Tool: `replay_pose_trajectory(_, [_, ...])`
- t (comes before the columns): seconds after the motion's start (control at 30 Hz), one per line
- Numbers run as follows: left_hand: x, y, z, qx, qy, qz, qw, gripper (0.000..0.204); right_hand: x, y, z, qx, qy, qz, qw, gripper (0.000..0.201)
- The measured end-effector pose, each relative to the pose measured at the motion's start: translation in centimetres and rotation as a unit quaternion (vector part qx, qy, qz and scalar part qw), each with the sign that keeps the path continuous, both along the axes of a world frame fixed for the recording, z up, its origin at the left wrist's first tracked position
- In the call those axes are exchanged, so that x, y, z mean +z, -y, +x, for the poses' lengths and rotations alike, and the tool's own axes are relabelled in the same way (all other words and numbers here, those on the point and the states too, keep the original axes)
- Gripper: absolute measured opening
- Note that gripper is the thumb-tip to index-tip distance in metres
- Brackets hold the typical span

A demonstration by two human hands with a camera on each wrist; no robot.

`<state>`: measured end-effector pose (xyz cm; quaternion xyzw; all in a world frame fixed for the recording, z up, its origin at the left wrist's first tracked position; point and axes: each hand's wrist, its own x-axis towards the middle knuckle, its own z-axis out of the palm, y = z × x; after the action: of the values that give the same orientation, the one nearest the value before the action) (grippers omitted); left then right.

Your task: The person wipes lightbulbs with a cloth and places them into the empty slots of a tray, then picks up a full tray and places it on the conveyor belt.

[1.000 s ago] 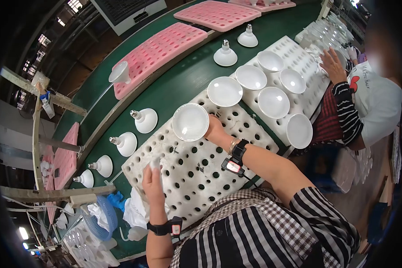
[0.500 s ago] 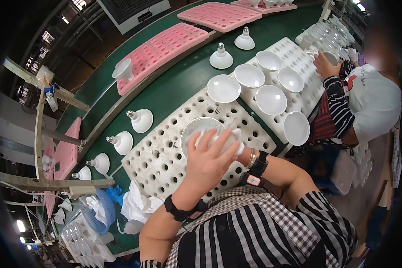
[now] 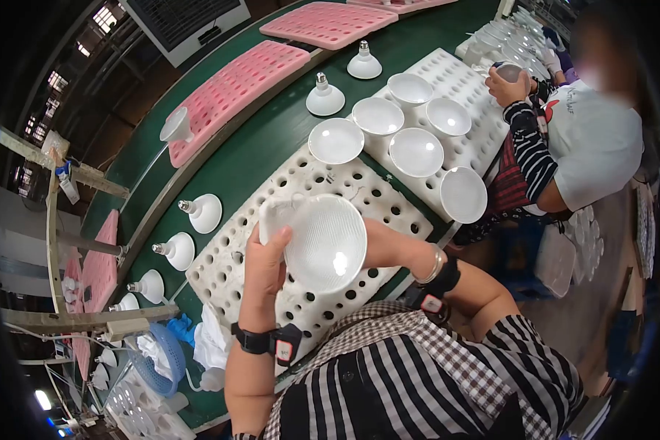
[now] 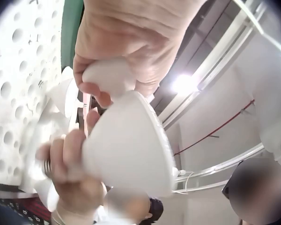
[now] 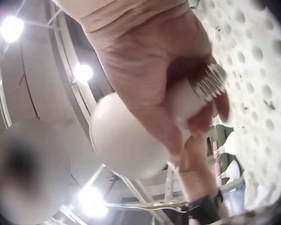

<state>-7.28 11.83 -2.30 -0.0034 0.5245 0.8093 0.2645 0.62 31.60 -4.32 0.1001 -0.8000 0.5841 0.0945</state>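
My right hand (image 3: 383, 246) grips a white reflector lamp bulb (image 3: 328, 248) by its neck, and the bulb's ribbed lens faces up. In the right wrist view the metal screw base (image 5: 210, 83) sticks out past the fingers. My left hand (image 3: 265, 265) is at the left edge of the lens and holds a white wad (image 4: 110, 77), which looks like a folded cloth. Its thumb overlaps the lens rim in the head view. Below both hands lies a white foam tray (image 3: 224, 275) full of holes. Another bulb (image 3: 336, 141) stands lens up at its far corner.
A second foam tray (image 3: 484, 110) bears several bulbs, near another person's hands (image 3: 507, 86). Several bulbs (image 3: 200, 213) rest lens down along the green conveyor (image 3: 260, 136). Pink trays (image 3: 235, 88) lie beyond it. A blue basket (image 3: 158, 359) and white cloths (image 3: 211, 337) are at left.
My left hand with the white wad rose across the lens, then went back to its left edge. The bulb has come nearer my body, its lens now tilted toward me.
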Motion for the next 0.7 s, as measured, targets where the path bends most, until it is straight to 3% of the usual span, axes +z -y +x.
replay_pose_trajectory(0.03, [-0.6, 0.8, -0.3, -0.054, -0.024, -0.039, 0.997, 0.045, -0.2, -0.5, 0.6, 0.153, 0.082, -0.006, 0.985, 0.043])
replay_pose_trajectory(0.07, [-0.1, 0.9, -0.3, -0.109, -0.048, -0.078, 0.99, 0.044, 0.4, -0.5, 0.7, 0.301, 0.161, -0.013, 0.94, 0.045])
replay_pose_trajectory(0.13, [1.1, 0.5, 0.4, -0.117, -0.02, -0.069, 0.991, 0.043, 1.8, 0.0, 1.4, 0.304, 0.177, -0.032, 0.936, 0.047])
replay_pose_trajectory(0.2, [1.7, -0.8, 0.4, -0.072, -0.103, -0.108, 0.986, 0.046, 2.5, 0.4, 1.1, 0.174, 0.138, 0.104, 0.969, 0.048])
replay_pose_trajectory(0.23, [1.6, -1.0, 0.7, -0.025, -0.119, -0.127, 0.984, 0.05, 3.4, 0.2, 1.5, 0.123, 0.217, 0.125, 0.96, 0.049])
replay_pose_trajectory(0.27, [1.4, -1.0, 1.2, -0.026, -0.118, -0.125, 0.985, 0.05, 2.9, 0.2, 1.7, 0.121, 0.218, 0.127, 0.96, 0.049])
replay_pose_trajectory(0.33, [0.9, -0.5, 2.4, -0.012, -0.267, -0.226, 0.937, 0.056, 0.8, 0.3, 2.3, -0.017, 0.103, 0.111, 0.988, 0.048])
replay_pose_trajectory(0.5, [2.0, -1.2, 4.9, -0.054, -0.197, -0.177, 0.963, 0.061, 0.7, -0.2, 2.3, -0.065, 0.103, 0.115, 0.986, 0.051])
replay_pose_trajectory(0.6, [2.2, -0.9, 4.4, -0.098, -0.123, -0.152, 0.976, 0.065, 0.5, -0.1, 2.2, -0.078, 0.112, 0.18, 0.974, 0.049])
replay_pose_trajectory(0.7, [2.1, -1.2, 4.2, -0.111, -0.126, -0.162, 0.972, 0.069, 0.0, -0.4, 2.1, -0.105, 0.115, 0.232, 0.96, 0.047])
